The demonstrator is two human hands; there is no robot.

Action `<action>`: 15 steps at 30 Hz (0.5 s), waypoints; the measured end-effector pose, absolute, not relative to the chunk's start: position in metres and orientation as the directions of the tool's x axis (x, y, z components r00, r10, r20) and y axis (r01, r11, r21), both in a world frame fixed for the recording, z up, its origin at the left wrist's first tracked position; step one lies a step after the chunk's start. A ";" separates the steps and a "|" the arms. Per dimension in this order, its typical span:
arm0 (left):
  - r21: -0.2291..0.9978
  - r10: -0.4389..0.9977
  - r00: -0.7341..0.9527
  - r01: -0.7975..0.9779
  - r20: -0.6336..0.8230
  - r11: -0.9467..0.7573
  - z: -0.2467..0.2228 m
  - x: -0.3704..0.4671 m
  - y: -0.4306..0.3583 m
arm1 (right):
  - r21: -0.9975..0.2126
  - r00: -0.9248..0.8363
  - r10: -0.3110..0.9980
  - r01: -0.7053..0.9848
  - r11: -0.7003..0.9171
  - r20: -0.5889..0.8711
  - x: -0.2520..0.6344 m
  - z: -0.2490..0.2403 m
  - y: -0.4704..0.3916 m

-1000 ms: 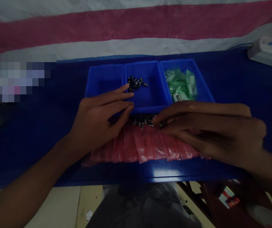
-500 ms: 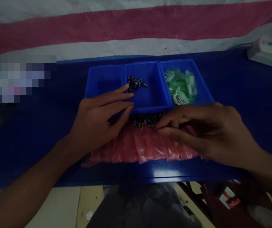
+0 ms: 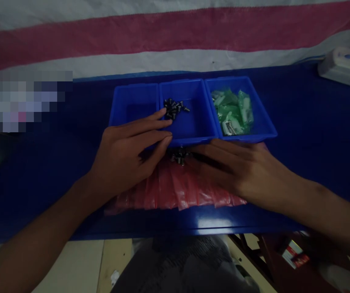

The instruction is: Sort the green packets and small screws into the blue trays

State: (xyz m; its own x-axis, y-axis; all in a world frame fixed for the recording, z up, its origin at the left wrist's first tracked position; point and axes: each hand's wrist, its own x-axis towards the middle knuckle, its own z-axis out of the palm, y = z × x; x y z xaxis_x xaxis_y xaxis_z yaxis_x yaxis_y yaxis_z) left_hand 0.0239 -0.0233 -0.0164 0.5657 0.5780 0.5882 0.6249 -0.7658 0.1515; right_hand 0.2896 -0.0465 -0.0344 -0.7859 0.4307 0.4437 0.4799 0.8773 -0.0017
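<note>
My left hand [image 3: 132, 152] rests against the front left of the middle blue bin [image 3: 193, 141], its fingers apart and nothing seen in them. Dark screws [image 3: 171, 108] lie inside that bin, by my left fingertips. In front of the bin, more screws [image 3: 179, 156] sit on a row of red plastic bags [image 3: 177, 187]. My right hand [image 3: 238, 167] is over the right part of the bags, fingertips down beside this loose pile; whether they grip a screw is hidden by blur and shadow.
The left blue bin [image 3: 136, 95] is partly behind my left hand. Green bags with pale parts [image 3: 231, 112] fill the right blue bin [image 3: 262, 118]. A white power strip [image 3: 344, 67] lies at the back right. Below the table's front edge stands a dark red stool with a small box [image 3: 293, 254].
My right hand has moved left and lower over the bags, covering the right part of the loose screws. One more screw seems visible in the middle bin near my left fingers, which stayed still.
</note>
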 end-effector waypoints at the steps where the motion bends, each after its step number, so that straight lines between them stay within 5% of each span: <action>1: 0.151 0.579 0.566 0.626 0.587 -0.765 -0.017 0.024 -0.023 | 0.009 -0.785 0.431 0.485 0.875 0.445 0.288 -0.038 -0.046; 15: 0.125 0.550 0.577 0.612 0.604 -0.781 -0.018 0.025 -0.022 | -0.051 -0.765 0.443 0.477 0.877 0.468 0.284 -0.038 -0.051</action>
